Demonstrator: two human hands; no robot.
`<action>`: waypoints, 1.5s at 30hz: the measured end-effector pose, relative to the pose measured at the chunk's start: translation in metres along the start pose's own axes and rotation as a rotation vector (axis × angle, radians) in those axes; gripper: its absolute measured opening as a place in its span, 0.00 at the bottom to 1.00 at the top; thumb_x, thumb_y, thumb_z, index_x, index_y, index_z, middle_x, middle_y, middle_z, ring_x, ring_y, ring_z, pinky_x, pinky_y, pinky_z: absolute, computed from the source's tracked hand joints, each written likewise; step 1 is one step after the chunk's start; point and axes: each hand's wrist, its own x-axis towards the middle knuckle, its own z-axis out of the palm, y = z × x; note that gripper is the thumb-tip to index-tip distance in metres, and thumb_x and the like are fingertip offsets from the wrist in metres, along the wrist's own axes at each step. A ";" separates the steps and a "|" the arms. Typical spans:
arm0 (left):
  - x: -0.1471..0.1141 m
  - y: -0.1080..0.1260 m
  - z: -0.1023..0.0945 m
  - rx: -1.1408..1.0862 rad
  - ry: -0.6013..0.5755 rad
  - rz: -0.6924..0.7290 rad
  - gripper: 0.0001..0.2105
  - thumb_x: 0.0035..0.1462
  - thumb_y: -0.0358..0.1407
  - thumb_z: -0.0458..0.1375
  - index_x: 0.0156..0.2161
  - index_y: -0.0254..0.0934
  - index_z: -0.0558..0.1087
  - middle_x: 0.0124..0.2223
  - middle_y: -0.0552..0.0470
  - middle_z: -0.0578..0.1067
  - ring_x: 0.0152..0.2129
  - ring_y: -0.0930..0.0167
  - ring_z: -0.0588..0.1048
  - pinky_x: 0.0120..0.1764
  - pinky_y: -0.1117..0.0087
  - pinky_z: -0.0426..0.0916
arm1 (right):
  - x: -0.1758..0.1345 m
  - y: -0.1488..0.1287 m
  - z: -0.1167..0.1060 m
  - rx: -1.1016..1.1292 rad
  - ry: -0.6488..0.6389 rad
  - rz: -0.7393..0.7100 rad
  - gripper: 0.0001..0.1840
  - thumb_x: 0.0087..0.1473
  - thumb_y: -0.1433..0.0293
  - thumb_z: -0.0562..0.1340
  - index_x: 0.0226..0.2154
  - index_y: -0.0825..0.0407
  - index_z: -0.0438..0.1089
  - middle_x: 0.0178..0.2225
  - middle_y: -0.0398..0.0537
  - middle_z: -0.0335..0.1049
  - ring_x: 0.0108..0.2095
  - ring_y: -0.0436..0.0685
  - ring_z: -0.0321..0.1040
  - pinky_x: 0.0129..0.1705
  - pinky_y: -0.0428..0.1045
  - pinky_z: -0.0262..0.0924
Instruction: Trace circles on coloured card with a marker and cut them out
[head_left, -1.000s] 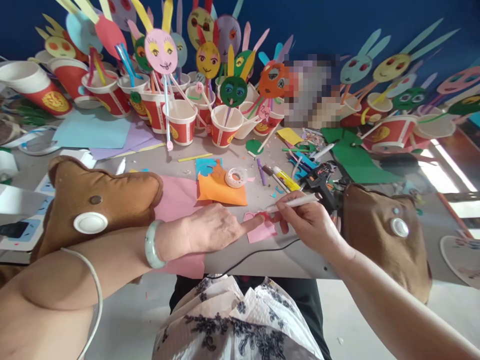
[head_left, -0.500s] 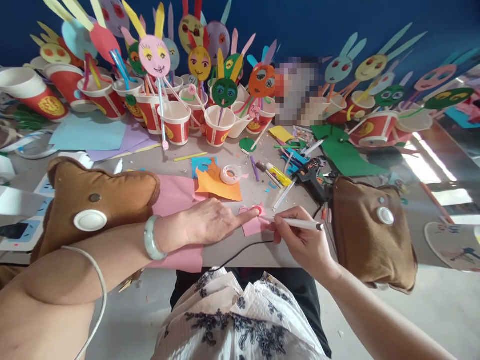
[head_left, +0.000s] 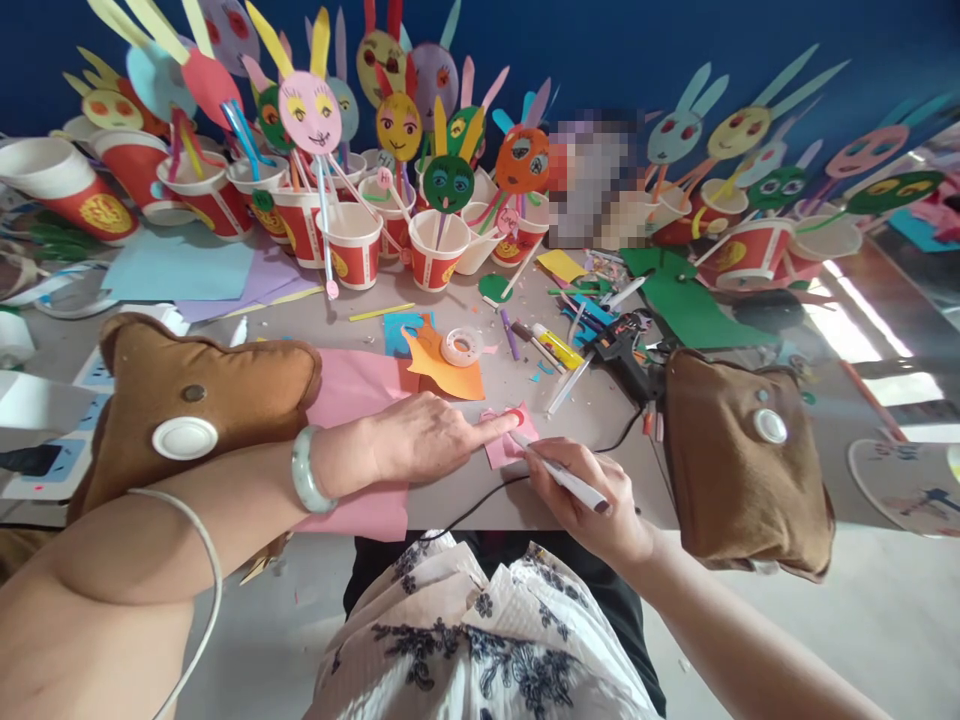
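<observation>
My left hand (head_left: 424, 440) reaches across from the left with its index finger stretched out. That fingertip presses on a small red paper circle (head_left: 519, 418) lying on a little pink paper piece (head_left: 499, 453). My right hand (head_left: 589, 500) is closed around a white pen (head_left: 572, 484). The pen's tip points at the pink piece, just below the red circle; whether it touches cannot be made out. A larger pink sheet (head_left: 360, 385) lies partly under my left wrist. Orange paper (head_left: 450, 378) and a clear tape roll (head_left: 461, 346) lie just beyond my hands.
Red-and-white paper cups (head_left: 350, 250) with paper rabbit faces line the back. A black glue gun (head_left: 626, 355) and a yellow glue stick (head_left: 556, 347) lie at the right. Brown cushions (head_left: 255, 370) flank both sides. A black cord (head_left: 480, 500) crosses the front edge.
My right hand has shifted slightly left and down. The pen has swung from nearly level to slanting down to the right at its back end. My left finger stays on the red circle.
</observation>
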 end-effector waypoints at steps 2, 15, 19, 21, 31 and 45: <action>0.000 0.000 0.000 -0.006 -0.002 0.004 0.35 0.63 0.24 0.48 0.74 0.38 0.49 0.32 0.52 0.78 0.25 0.67 0.79 0.27 0.71 0.69 | 0.004 0.000 0.001 -0.014 -0.011 -0.064 0.06 0.63 0.74 0.61 0.42 0.48 0.69 0.30 0.46 0.79 0.27 0.52 0.77 0.30 0.46 0.70; 0.000 -0.001 0.003 -0.021 0.011 -0.019 0.35 0.64 0.25 0.48 0.74 0.41 0.49 0.39 0.47 0.79 0.25 0.67 0.79 0.27 0.69 0.70 | 0.011 -0.002 -0.002 0.024 -0.079 -0.114 0.08 0.62 0.76 0.61 0.42 0.49 0.69 0.31 0.47 0.80 0.27 0.54 0.77 0.29 0.48 0.70; -0.001 -0.001 0.003 -0.034 0.003 -0.027 0.35 0.63 0.25 0.47 0.74 0.42 0.49 0.43 0.45 0.80 0.27 0.67 0.79 0.28 0.69 0.70 | 0.006 0.001 -0.006 0.011 -0.082 -0.047 0.06 0.62 0.75 0.61 0.40 0.48 0.70 0.30 0.47 0.79 0.26 0.54 0.76 0.28 0.48 0.69; -0.001 -0.001 0.003 -0.041 0.004 -0.032 0.35 0.63 0.24 0.47 0.74 0.44 0.48 0.45 0.45 0.80 0.28 0.67 0.79 0.28 0.69 0.69 | 0.003 0.003 -0.007 0.008 -0.084 -0.016 0.05 0.63 0.74 0.62 0.40 0.48 0.69 0.29 0.46 0.78 0.25 0.53 0.75 0.27 0.47 0.68; 0.000 0.000 0.002 -0.018 -0.004 -0.025 0.36 0.63 0.25 0.48 0.74 0.42 0.48 0.33 0.52 0.79 0.24 0.68 0.77 0.28 0.71 0.68 | 0.001 0.007 -0.007 0.036 -0.039 0.073 0.03 0.64 0.71 0.60 0.39 0.48 0.70 0.29 0.45 0.78 0.23 0.51 0.74 0.25 0.46 0.67; 0.000 0.007 -0.011 0.001 -0.107 -0.006 0.31 0.66 0.26 0.46 0.73 0.34 0.49 0.24 0.55 0.76 0.19 0.64 0.73 0.22 0.67 0.61 | 0.060 0.034 -0.029 0.374 -0.145 0.507 0.20 0.64 0.52 0.61 0.29 0.49 0.70 0.24 0.45 0.73 0.20 0.52 0.69 0.23 0.48 0.63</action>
